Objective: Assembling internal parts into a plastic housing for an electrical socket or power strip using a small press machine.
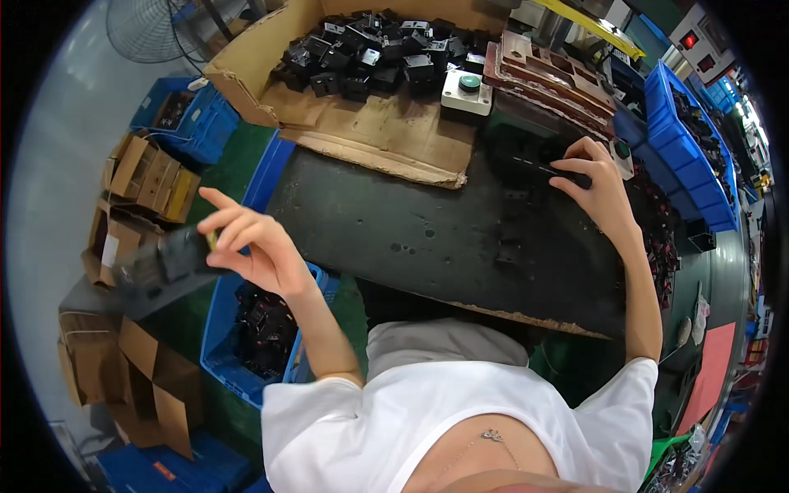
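At nine o'clock, the left hand (255,246) pinches a dark panel (164,267) (blurred) by one end; at two o'clock, the right hand (596,181) pinches a black part (536,165). Both look light, stiff, perhaps slippery: edges suit gripping.

Dark panel (168,267), black parts (357,53), tan cardboard (374,135), blue crate (680,160), white control box (464,103), green button (469,83)

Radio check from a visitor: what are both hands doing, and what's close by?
Left hand holding dark panel, motion-blurred, left of bench. Right hand pinching black part at bench. White green-button box close beside right hand.
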Motion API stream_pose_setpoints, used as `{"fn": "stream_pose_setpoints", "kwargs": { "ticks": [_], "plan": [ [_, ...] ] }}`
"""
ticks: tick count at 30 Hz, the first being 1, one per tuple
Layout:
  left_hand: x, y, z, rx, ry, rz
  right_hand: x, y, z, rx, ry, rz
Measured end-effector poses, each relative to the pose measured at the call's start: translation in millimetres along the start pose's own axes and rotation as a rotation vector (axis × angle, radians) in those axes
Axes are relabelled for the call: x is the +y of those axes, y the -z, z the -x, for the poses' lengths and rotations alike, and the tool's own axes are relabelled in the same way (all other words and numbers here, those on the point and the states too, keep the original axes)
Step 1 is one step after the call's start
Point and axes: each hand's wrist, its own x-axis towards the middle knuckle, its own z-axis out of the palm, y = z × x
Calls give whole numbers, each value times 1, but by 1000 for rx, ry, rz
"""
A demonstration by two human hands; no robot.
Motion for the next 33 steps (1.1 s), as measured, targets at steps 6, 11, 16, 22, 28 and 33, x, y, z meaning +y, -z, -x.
{"fn": "stream_pose_setpoints", "kwargs": {
  "ticks": [6, 11, 16, 22, 28, 33],
  "plan": [
    [11, 10, -7, -64, 132, -400, 4, 7, -7, -20, 28, -72],
    [-14, 17, -77, -6, 383, -2041, 12, 6, -7, 136, 58, -32],
    [21, 62, -148, -527, 56, -2987, 12, 12, -21, 343, 200, 14],
    [43, 97, -180, -948, 384, -3012, 37, 34, -69, 542, 291, 399],
    [62, 114, -188, -852, 437, -2953, 80, 31, -97, 192, 223, 312],
    [64, 106, -189, -890, 406, -2932, 93, 38, -104, 293, 653, -148]
  ]
}}
